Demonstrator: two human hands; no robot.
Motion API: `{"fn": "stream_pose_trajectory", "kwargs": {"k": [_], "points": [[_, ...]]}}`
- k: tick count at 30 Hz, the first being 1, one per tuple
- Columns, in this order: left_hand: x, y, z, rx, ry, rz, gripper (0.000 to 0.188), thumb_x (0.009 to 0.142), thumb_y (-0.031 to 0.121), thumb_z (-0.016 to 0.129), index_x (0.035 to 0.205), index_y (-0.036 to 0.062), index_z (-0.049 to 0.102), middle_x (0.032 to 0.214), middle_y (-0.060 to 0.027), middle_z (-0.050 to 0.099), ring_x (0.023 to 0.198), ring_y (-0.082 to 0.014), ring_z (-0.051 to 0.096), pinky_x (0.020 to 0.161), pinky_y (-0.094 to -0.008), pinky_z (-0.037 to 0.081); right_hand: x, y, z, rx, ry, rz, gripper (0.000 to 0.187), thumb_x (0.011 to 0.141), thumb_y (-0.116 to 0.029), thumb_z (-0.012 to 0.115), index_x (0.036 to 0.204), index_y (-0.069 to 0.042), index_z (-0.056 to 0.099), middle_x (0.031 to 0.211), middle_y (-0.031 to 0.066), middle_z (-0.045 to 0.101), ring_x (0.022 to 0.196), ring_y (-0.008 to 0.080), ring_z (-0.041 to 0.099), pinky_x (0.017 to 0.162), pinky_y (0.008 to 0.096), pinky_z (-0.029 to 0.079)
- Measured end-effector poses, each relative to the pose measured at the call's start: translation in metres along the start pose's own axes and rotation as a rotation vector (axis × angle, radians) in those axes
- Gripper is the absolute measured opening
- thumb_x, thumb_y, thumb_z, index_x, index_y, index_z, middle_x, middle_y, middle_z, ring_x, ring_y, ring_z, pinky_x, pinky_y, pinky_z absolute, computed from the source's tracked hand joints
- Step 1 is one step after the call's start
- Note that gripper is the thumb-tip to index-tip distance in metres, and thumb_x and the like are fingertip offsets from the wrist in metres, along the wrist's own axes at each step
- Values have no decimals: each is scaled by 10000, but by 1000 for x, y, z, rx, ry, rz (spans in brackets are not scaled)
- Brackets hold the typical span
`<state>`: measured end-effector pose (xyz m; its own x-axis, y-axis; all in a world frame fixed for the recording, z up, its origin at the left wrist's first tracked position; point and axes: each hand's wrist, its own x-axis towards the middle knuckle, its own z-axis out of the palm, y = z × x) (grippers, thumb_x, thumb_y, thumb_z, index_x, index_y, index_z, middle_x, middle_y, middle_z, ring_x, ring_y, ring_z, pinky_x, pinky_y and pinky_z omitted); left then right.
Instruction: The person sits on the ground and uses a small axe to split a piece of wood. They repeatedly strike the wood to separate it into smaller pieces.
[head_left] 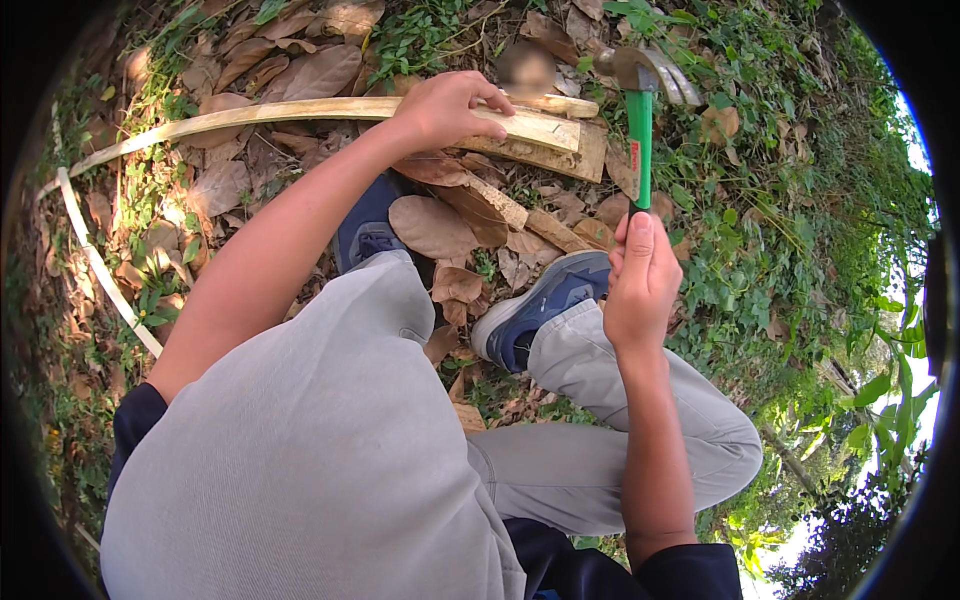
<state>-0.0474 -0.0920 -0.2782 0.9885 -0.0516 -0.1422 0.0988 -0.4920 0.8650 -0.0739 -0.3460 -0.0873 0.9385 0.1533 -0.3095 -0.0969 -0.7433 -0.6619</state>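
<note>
My right hand [643, 280] is closed round the green handle of a claw hammer [640, 140], held upright with its metal head at the top, right of the wood and apart from it. My left hand [447, 112] rests over a long pale wooden strip [545, 129], thumb at its near side and fingers curled across the top. Under the strip's right end lies a wider piece of board [588, 160]. Another short thin piece of wood [565, 105] shows just behind. Whether a nail stands in the strip is too small to tell.
Dry brown leaves [435, 225] and green plants [740, 220] cover the ground. A second pale strip [105, 270] lies at the left. Small wood pieces [555, 230] lie near my blue shoe [550, 300]. A blurred round patch [526, 68] sits beyond the wood.
</note>
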Motion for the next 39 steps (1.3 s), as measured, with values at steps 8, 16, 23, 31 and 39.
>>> {"fn": "stream_pose_trajectory", "kwargs": {"k": [8, 16, 23, 31, 39], "points": [[0, 2, -2, 9, -22, -14, 357, 772, 344, 849, 1092, 193, 798, 1007, 5, 653, 877, -176, 576, 821, -329, 497, 9, 6, -6, 0, -15, 158, 473, 1117, -356, 420, 836, -6, 571, 645, 47, 509, 577, 112, 452, 530, 314, 361], [2, 7, -1, 5, -37, -40, 350, 773, 341, 847, 1088, 197, 800, 1011, 12, 652, 878, -173, 571, 818, -329, 496, 10, 32, 6, -52, -156, 354, 477, 1100, -386, 465, 830, -13, 590, 619, 27, 495, 582, 92, 458, 534, 302, 361], [-1, 3, -1, -4, -1, -16, 340, 776, 338, 848, 1081, 195, 799, 1007, 7, 649, 873, -178, 572, 813, -328, 497, 4, -5, -8, 264, 1, 118, 444, 1106, -351, 454, 828, -25, 571, 625, 9, 474, 579, 70, 407, 516, 287, 314], [2, 7, -2, -2, -42, -42, 350, 771, 342, 851, 1081, 191, 796, 1018, 6, 651, 875, -179, 575, 817, -330, 497, -1, 25, 8, 6, -88, 263, 440, 1099, -350, 484, 833, -12, 576, 621, -7, 478, 569, 72, 408, 509, 285, 313], [0, 3, -2, -1, -26, -19, 353, 771, 368, 843, 1077, 199, 797, 1028, 9, 656, 890, -181, 581, 830, -330, 499, 3, 10, 4, 223, -46, 167, 450, 1106, -352, 445, 824, -24, 568, 624, 1, 468, 577, 75, 418, 521, 282, 324]]}}
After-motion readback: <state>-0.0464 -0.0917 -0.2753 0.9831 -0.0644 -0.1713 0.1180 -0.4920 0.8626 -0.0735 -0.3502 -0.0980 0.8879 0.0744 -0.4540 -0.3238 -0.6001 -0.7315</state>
